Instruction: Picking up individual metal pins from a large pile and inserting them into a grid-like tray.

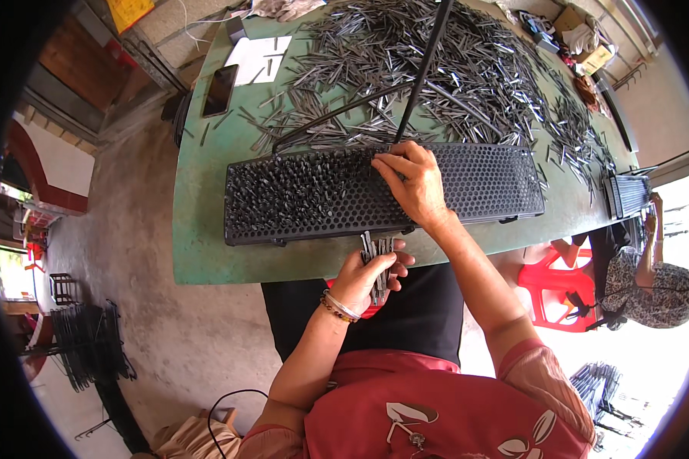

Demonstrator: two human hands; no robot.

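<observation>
A long black perforated tray (482, 183) lies across the green table (199, 191). Its left half is filled with small metal pieces standing in the holes; its right half shows bare holes. My right hand (412, 183) rests on the tray's middle, fingertips pinched on one metal piece at the top edge of the filled part. My left hand (367, 279) hovers at the table's near edge, gripping a bundle of metal pieces (377, 252) that stick up from the fist. A large heap of loose metal pieces (452, 69) covers the table beyond the tray.
A phone (220, 89) and white papers (259, 60) lie at the table's far left. Black rods (425, 65) cross the heap. Another person (651, 283) sits at right by a second tray (628, 195) and a red stool (551, 291). Black racks (84, 344) stand on the floor.
</observation>
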